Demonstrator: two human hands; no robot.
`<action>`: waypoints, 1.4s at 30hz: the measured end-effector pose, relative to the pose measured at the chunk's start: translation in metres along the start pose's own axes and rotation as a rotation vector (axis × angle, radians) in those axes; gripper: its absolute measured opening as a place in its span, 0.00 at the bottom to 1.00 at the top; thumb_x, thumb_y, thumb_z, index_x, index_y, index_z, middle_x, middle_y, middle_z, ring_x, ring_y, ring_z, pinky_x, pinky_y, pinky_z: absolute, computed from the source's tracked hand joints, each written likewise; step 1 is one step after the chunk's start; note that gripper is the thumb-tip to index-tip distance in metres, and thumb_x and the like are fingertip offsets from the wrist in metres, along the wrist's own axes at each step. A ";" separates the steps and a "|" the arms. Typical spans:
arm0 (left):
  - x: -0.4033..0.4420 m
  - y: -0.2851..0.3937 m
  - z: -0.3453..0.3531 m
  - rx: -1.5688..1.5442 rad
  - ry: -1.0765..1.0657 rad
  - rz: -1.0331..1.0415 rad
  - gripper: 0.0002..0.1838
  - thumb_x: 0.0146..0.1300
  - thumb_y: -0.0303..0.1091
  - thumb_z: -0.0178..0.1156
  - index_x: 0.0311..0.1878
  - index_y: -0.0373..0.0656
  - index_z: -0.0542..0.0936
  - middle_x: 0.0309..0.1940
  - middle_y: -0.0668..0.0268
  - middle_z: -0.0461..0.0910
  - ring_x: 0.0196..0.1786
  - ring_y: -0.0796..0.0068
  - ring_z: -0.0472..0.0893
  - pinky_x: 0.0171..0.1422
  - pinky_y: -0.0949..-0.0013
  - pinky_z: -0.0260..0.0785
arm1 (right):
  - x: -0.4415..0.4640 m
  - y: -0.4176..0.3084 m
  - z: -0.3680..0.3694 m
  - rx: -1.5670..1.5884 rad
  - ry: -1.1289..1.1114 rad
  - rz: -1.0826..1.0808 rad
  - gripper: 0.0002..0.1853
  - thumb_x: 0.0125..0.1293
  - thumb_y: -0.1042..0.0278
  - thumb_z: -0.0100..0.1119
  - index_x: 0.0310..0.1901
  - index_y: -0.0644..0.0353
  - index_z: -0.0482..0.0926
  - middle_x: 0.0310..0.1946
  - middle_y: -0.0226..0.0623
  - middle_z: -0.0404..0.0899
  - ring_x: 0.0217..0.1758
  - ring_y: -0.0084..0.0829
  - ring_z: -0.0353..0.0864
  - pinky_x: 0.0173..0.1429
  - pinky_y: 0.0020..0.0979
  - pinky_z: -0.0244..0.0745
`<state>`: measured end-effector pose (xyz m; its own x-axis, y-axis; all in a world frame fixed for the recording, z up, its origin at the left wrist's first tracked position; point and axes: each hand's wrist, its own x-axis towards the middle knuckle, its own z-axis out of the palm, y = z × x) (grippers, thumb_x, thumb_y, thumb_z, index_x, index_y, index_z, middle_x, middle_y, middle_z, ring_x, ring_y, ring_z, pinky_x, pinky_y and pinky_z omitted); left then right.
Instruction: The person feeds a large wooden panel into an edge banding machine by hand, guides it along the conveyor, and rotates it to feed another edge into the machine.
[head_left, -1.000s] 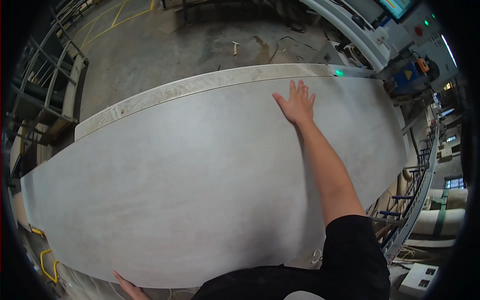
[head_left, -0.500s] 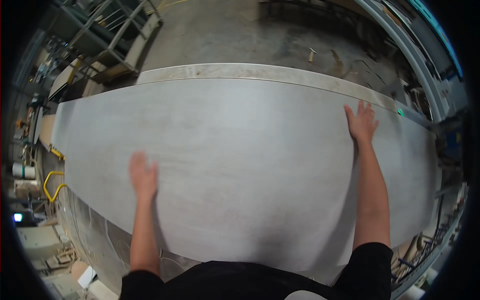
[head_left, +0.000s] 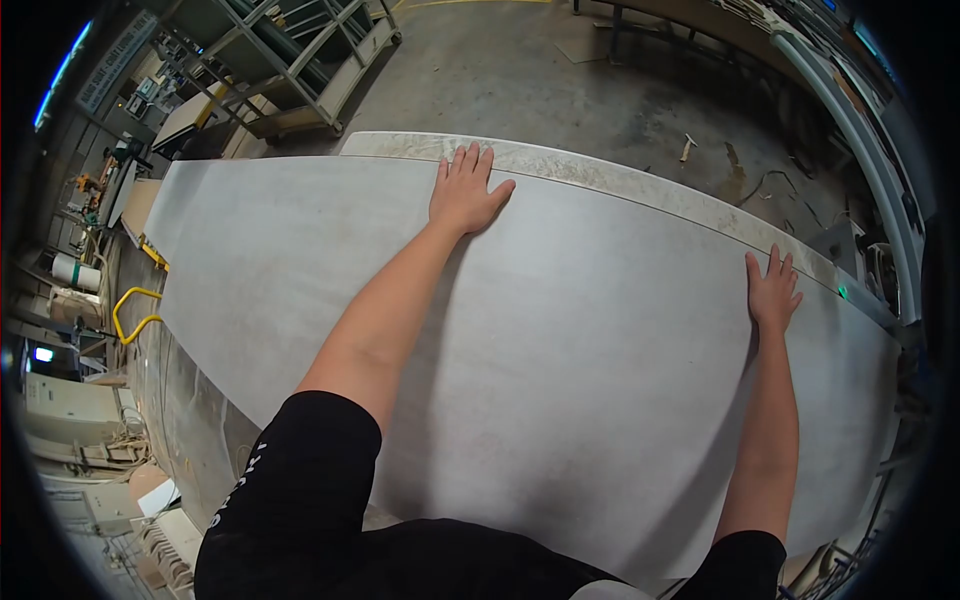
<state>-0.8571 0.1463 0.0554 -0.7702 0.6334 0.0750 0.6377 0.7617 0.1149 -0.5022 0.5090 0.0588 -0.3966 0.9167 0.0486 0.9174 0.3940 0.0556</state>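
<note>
A large pale grey sheet (head_left: 560, 350) lies flat in front of me, spanning most of the view. My left hand (head_left: 466, 195) rests near its far edge left of centre, palm down with the fingers spread, the fingertips reaching the rim strip. Farther right, my right hand (head_left: 773, 292) lies flat by the same far edge, its fingers also apart. Beyond that edge runs a dusty, light-coloured strip (head_left: 600, 176), which borders the sheet. Neither hand grips anything.
A metal rack cart (head_left: 310, 75) stands at the far left on the concrete floor (head_left: 480, 60). Near the left end is a bent yellow bar (head_left: 125, 315). A long metal rail (head_left: 860, 150) runs along the far right. A small green light (head_left: 842, 292) shows at the right edge.
My left hand has moved forward and right, from above the sheet's left part to its far edge. My right hand stays by the far edge. The view has turned left.
</note>
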 end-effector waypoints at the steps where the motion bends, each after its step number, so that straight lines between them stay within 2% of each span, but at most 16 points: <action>1: 0.001 0.000 -0.001 -0.011 0.009 0.004 0.42 0.68 0.64 0.45 0.77 0.47 0.56 0.79 0.59 0.49 0.81 0.60 0.46 0.83 0.55 0.36 | 0.004 0.000 0.000 -0.001 0.004 0.004 0.43 0.67 0.25 0.39 0.77 0.39 0.53 0.80 0.37 0.46 0.81 0.45 0.48 0.78 0.62 0.39; 12: -0.001 -0.001 0.001 -0.041 0.063 0.012 0.41 0.67 0.64 0.47 0.77 0.48 0.59 0.79 0.59 0.52 0.81 0.61 0.49 0.83 0.57 0.37 | 0.012 -0.004 -0.004 -0.010 -0.004 0.022 0.42 0.67 0.24 0.38 0.77 0.38 0.54 0.80 0.37 0.46 0.81 0.45 0.47 0.79 0.60 0.39; 17: -0.001 -0.002 0.003 -0.051 0.084 0.001 0.39 0.68 0.62 0.47 0.76 0.47 0.60 0.78 0.60 0.55 0.80 0.62 0.52 0.83 0.60 0.40 | 0.013 -0.003 -0.002 0.039 0.037 0.023 0.41 0.67 0.26 0.41 0.76 0.38 0.57 0.79 0.37 0.49 0.81 0.44 0.48 0.78 0.61 0.40; 30: 0.000 -0.002 0.004 -0.025 0.078 -0.002 0.38 0.69 0.60 0.46 0.76 0.48 0.60 0.78 0.62 0.54 0.80 0.62 0.52 0.83 0.60 0.41 | 0.011 -0.003 -0.005 0.060 0.063 0.026 0.39 0.67 0.27 0.42 0.75 0.38 0.59 0.78 0.36 0.51 0.81 0.42 0.50 0.79 0.59 0.41; 32: 0.000 -0.002 0.004 -0.026 0.083 0.000 0.38 0.69 0.60 0.46 0.76 0.48 0.61 0.78 0.62 0.54 0.80 0.62 0.52 0.83 0.60 0.41 | 0.009 -0.005 -0.009 0.070 0.028 0.045 0.39 0.67 0.28 0.41 0.76 0.38 0.58 0.79 0.36 0.50 0.81 0.41 0.49 0.80 0.56 0.38; 42: 0.000 -0.002 0.004 -0.034 0.081 -0.011 0.38 0.69 0.60 0.46 0.76 0.48 0.60 0.78 0.62 0.54 0.80 0.62 0.53 0.83 0.60 0.41 | 0.013 -0.002 -0.001 0.062 0.076 0.022 0.39 0.67 0.28 0.42 0.75 0.39 0.61 0.78 0.37 0.52 0.80 0.41 0.52 0.79 0.59 0.41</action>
<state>-0.8578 0.1455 0.0513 -0.7764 0.6112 0.1536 0.6297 0.7624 0.1494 -0.5088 0.5202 0.0604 -0.3756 0.9183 0.1251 0.9252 0.3795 -0.0077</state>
